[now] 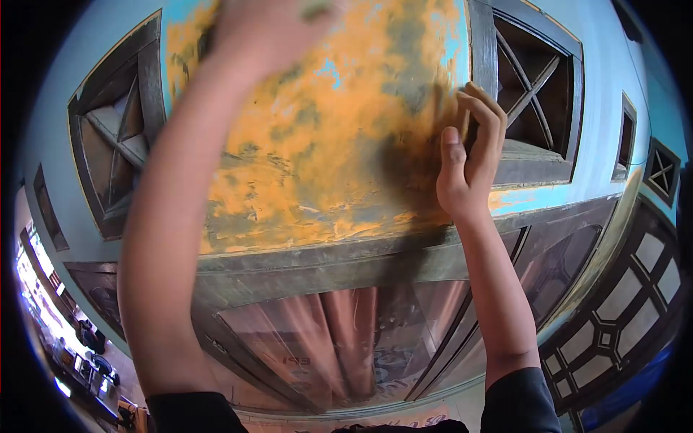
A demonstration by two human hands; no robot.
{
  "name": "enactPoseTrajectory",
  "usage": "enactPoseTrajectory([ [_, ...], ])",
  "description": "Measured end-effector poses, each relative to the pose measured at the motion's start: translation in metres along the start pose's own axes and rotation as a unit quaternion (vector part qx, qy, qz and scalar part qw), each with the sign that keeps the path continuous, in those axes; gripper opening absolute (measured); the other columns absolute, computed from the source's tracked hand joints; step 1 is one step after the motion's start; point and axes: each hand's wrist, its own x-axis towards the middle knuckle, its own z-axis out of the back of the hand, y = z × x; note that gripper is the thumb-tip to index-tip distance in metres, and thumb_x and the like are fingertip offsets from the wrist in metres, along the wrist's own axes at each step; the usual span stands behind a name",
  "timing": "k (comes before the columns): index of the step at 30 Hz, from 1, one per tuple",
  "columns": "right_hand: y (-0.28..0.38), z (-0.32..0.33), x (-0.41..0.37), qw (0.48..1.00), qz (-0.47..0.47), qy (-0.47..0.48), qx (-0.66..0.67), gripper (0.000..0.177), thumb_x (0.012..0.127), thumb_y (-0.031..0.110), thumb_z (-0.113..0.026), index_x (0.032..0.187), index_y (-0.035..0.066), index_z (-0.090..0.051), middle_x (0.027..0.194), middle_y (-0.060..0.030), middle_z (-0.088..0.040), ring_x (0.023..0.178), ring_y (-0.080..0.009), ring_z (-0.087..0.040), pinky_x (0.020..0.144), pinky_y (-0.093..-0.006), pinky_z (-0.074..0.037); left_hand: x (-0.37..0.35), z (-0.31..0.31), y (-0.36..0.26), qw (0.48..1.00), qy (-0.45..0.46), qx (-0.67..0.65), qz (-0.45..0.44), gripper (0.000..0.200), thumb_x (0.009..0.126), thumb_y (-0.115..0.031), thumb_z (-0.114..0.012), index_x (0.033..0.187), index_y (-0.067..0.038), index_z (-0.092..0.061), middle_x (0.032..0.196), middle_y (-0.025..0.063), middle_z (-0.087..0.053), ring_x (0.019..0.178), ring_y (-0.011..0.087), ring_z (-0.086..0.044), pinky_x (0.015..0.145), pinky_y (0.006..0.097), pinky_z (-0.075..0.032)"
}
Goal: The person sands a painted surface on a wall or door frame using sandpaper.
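My left hand (278, 32) is raised against the upper part of a wall panel (310, 166) patched in orange and grey-green, with bits of turquoise showing. Motion blurs this hand and the top edge of the view cuts it off. A small greenish patch shows at its fingers; I cannot tell what it is. At the panel's right edge, my right hand (473, 155) is open, thumb apart and fingers bent, its fingertips beside the dark wooden frame of the right window opening (527, 169). Nothing shows in its grasp.
Another crossed-bar window opening (151, 72) lies left of the panel. Below runs a wooden beam (325, 267) above glazed panes with a pinkish curtain (350, 325) behind. A dark lattice door (617, 310) stands at right. Bright daylight and a parked motorbike (105, 364) appear at far left.
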Motion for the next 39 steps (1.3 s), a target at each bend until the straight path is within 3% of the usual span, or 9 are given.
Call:
enactPoseTrajectory([
  [4, 0.009, -0.001, 0.002, 0.996, 0.021, 0.07, -0.046, 0.043, 0.085, 0.017, -0.066, 0.127, 0.009, -0.063, 0.138, -0.019, -0.055, 0.132, -0.0416, -0.049, 0.111, -0.0528, -0.038, -0.014, -0.017, 0.016, 0.994, -0.042, 0.048, 0.092, 0.057, 0.108, -0.035, -0.042, 0.162, -0.022, -0.028, 0.171, 0.0101, -0.012, 0.158, 0.0326, -0.008, 0.129, 0.0452, -0.003],
  [9, 0.028, -0.004, 0.005, 0.974, 0.049, 0.158, -0.154, 0.054, 0.082, 0.022, -0.071, 0.135, 0.02, -0.062, 0.149, -0.0121, -0.051, 0.142, -0.0382, -0.044, 0.118, -0.0552, -0.034, -0.067, -0.039, -0.004, 0.991, 0.018, 0.081, -0.107, 0.057, 0.109, -0.035, -0.04, 0.162, -0.019, -0.026, 0.171, 0.0112, -0.009, 0.158, 0.0335, -0.006, 0.129, 0.0475, -0.003],
  [14, 0.026, -0.006, 0.004, 0.972, 0.049, 0.164, -0.161, 0.055, 0.083, 0.024, -0.07, 0.137, 0.024, -0.062, 0.151, -0.0115, -0.05, 0.144, -0.0381, -0.042, 0.119, -0.0566, -0.032, -0.034, -0.016, 0.01, 0.994, 0.008, 0.038, 0.1, 0.058, 0.109, -0.04, -0.038, 0.163, -0.02, -0.025, 0.172, 0.0096, -0.009, 0.158, 0.0326, -0.006, 0.129, 0.0484, -0.001],
  [15, 0.026, -0.005, 0.004, 0.972, 0.049, 0.166, -0.16, 0.055, 0.083, 0.022, -0.07, 0.137, 0.023, -0.062, 0.15, -0.0114, -0.05, 0.143, -0.0383, -0.042, 0.119, -0.0566, -0.032, -0.036, -0.07, 0.043, 0.982, -0.166, 0.089, 0.007, 0.064, 0.099, -0.051, -0.054, 0.158, -0.033, -0.038, 0.167, 0.0058, -0.031, 0.154, 0.0342, -0.026, 0.124, 0.0569, -0.02],
  [21, 0.02, -0.005, 0.003, 0.985, 0.033, 0.133, -0.108, 0.056, 0.087, 0.013, -0.064, 0.142, 0.013, -0.054, 0.148, -0.0134, -0.051, 0.142, -0.0403, -0.044, 0.117, -0.0577, -0.034, -0.066, -0.052, -0.007, 0.985, -0.073, -0.02, -0.157, 0.065, 0.098, -0.047, -0.054, 0.159, -0.031, -0.037, 0.167, 0.0065, -0.032, 0.154, 0.0353, -0.025, 0.124, 0.0606, -0.016],
  [24, 0.015, -0.006, -0.001, 0.991, 0.034, 0.111, -0.064, 0.058, 0.088, 0.01, -0.061, 0.145, 0.008, -0.048, 0.146, -0.0175, -0.051, 0.139, -0.0422, -0.046, 0.116, -0.0569, -0.035, -0.019, -0.011, -0.008, 0.999, 0.004, -0.022, 0.028, 0.058, 0.109, -0.039, -0.039, 0.163, -0.02, -0.025, 0.172, 0.0094, -0.011, 0.158, 0.0312, -0.006, 0.129, 0.047, -0.001],
  [28, 0.006, -0.003, -0.006, 0.998, 0.031, 0.06, 0.019, 0.059, 0.092, 0.016, -0.06, 0.148, 0.003, -0.043, 0.144, -0.026, -0.049, 0.135, -0.0461, -0.048, 0.113, -0.0533, -0.039, -0.044, -0.056, -0.029, 0.995, -0.07, 0.029, -0.062, 0.07, 0.095, -0.05, -0.057, 0.16, -0.03, -0.036, 0.168, 0.0047, -0.028, 0.156, 0.0344, -0.022, 0.125, 0.0601, -0.015],
  [32, 0.005, 0.002, -0.008, 0.996, 0.047, 0.049, 0.065, 0.062, 0.098, 0.031, -0.059, 0.148, -0.001, -0.041, 0.144, -0.0316, -0.046, 0.132, -0.0476, -0.049, 0.11, -0.051, -0.041, -0.128, -0.057, -0.071, 0.956, 0.08, -0.166, -0.227, 0.064, 0.091, -0.057, -0.062, 0.146, -0.027, -0.056, 0.169, 0.0029, -0.024, 0.157, 0.0324, -0.016, 0.125, 0.0599, -0.016],
  [39, 0.025, 0.007, -0.016, 0.992, 0.059, 0.057, 0.101, 0.064, 0.102, 0.05, -0.051, 0.138, -0.003, -0.052, 0.141, -0.0304, -0.05, 0.131, -0.0478, -0.05, 0.111, -0.0535, -0.04, -0.137, -0.056, -0.048, 0.907, 0.024, -0.203, -0.368, 0.038, 0.09, -0.037, -0.064, 0.12, -0.013, -0.071, 0.141, 0.0089, -0.059, 0.14, 0.0261, -0.048, 0.122, 0.045, -0.031],
])
